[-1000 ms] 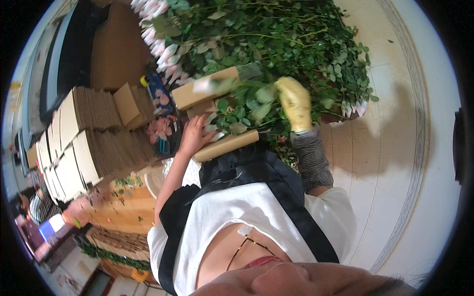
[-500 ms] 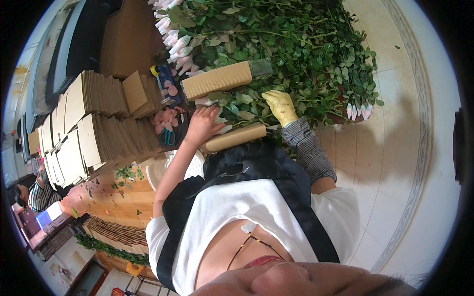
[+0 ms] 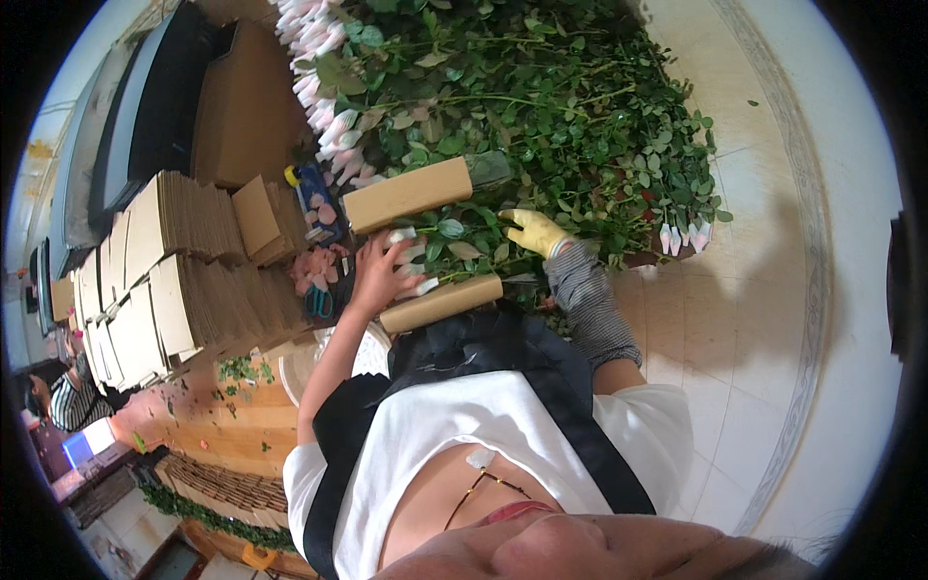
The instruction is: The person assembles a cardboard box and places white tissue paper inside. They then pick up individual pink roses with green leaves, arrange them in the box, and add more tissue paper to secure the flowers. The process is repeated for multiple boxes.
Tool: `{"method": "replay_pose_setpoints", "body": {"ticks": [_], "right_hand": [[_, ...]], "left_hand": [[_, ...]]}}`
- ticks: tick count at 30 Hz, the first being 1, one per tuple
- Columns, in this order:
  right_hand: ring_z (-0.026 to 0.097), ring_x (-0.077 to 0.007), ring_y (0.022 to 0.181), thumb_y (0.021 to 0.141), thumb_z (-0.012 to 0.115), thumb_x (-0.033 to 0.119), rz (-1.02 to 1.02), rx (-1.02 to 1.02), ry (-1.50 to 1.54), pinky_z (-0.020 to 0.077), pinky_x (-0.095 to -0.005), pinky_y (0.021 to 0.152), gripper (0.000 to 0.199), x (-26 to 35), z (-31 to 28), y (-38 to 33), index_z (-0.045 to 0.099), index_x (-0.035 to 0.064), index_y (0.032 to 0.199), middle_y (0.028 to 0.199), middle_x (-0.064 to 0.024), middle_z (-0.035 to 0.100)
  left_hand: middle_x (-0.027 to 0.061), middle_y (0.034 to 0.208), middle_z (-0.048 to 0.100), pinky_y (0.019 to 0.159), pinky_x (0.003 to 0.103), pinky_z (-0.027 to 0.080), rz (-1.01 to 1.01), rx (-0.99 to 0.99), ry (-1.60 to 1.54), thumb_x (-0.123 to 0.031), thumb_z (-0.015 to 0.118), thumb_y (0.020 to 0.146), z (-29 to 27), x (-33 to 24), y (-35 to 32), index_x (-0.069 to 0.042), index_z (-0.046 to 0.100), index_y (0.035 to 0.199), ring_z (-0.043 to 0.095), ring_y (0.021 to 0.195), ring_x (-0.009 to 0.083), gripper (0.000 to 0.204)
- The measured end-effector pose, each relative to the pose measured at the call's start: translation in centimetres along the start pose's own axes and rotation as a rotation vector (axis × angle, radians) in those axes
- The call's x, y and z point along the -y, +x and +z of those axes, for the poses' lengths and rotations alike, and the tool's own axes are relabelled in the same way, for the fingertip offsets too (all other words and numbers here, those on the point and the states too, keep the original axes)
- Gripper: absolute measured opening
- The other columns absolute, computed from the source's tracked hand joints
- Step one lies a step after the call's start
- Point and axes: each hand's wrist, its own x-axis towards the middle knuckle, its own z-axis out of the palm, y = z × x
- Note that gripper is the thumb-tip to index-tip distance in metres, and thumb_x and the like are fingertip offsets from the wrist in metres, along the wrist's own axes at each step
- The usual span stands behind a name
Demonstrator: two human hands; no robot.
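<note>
1. Two sets of fingers: bare left hand [image 3: 380,274] spread over white-sleeved rose heads [image 3: 425,287], grip impossible to tell; yellow-gloved right hand [image 3: 535,233] with fingers apart beside green leafy stems [image 3: 474,244].
2. Heads and stems between two tan cardboard pieces [image 3: 411,191].
3. Probably light, springy and thorny along stems, easily bruised at heads; best held mid-stem, gloved.
4. Farther out: brown cardboard stacks [image 3: 208,300], large green-leaved rose pile [image 3: 561,116].

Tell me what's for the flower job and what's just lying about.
For the job, probably:
wrapped rose heads, touched by the left hand
rose stems, near the gloved right hand
tan cardboard

Just lying about:
pink petals
scattered green leaves
</note>
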Motion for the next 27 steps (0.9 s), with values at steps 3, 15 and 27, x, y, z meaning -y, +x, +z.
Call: {"method": "replay_pose_setpoints", "body": {"ticks": [3,15,27], "right_hand": [[0.057,-0.032,0.128,0.093,0.064,0.036,-0.091,0.268,0.033,0.0468,-0.0405,0.108,0.062,2.0,-6.7,0.5,0.049,0.0034,0.143,0.146,-0.0192,0.052],[0.064,-0.0355,0.098,0.079,0.066,0.005,-0.469,-1.254,-0.324,0.0503,-0.0464,0.09,0.016,8.2,-12.7,14.6,0.071,0.0015,0.094,0.107,-0.0163,0.069],[0.068,-0.0284,0.097,0.091,0.071,0.015,-0.432,-0.821,-0.221,0.0577,-0.0407,0.083,0.008,7.6,-15.3,-7.5,0.07,0.0068,0.093,0.104,-0.0135,0.072]], "left_hand": [[0.0162,0.133,0.052,0.106,0.052,0.037,-0.025,-0.005,0.008,-0.036,0.088,0.067,0.7,0.4,-0.9,-0.016,0.065,0.124,0.048,0.126,0.0388,0.065],[0.0221,0.136,0.048,0.104,0.052,0.042,-0.02,0.008,0.043,-0.034,0.086,0.069,0.5,0.7,-0.6,-0.013,0.064,0.124,0.048,0.123,0.0442,0.063],[0.018,0.142,0.046,0.109,0.056,0.037,-0.104,0.049,-0.109,-0.044,0.085,0.064,2.9,2.0,-0.6,-0.013,0.057,0.128,0.044,0.131,0.0426,0.076]]}}
